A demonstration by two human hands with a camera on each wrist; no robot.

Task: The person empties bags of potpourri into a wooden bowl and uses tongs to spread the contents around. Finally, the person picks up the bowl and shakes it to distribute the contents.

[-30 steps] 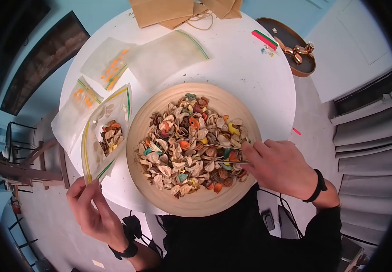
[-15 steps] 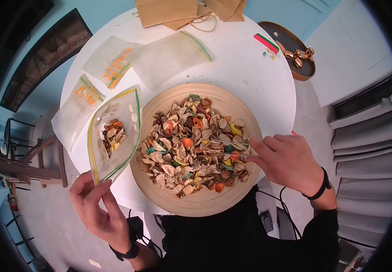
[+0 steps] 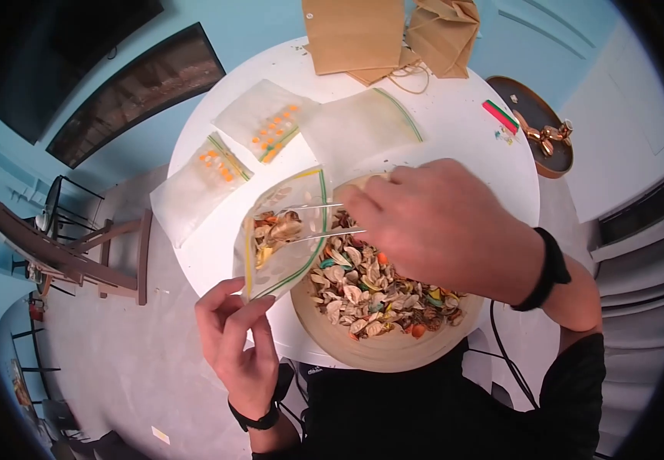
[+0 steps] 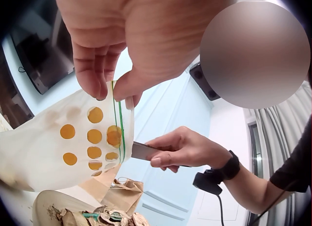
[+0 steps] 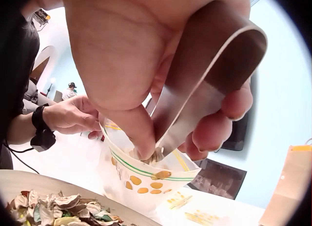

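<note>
My left hand (image 3: 243, 349) pinches the near edge of a zip bag (image 4: 34, 148) and holds its mouth open. This bag is translucent, with orange dots and a green and yellow zip strip. Inside lies a small heap of dried petals (image 3: 264, 244). In my right hand (image 3: 447, 230) are metal tongs (image 5: 209, 65), gripped between thumb and fingers. Their tips reach through the bag's mouth with a pale petal piece between them. Below the right hand, a round wooden bowl (image 3: 362, 356) holds mixed potpourri (image 3: 378, 295), partly hidden by that hand.
Two dotted zip bags (image 3: 186, 195) and a plain one (image 3: 359, 126) lie flat on the white table (image 3: 500, 195). Brown paper bags (image 3: 355, 38) stand at the back. A red and green strip (image 3: 500, 116) lies far right, near a tray (image 3: 566, 165) with a shiny balloon-dog figure.
My right hand has carried the tongs left from the bowl into the bag's mouth, with potpourri between the tips. The left hand keeps its pinch on the bag. The head view has shifted.
</note>
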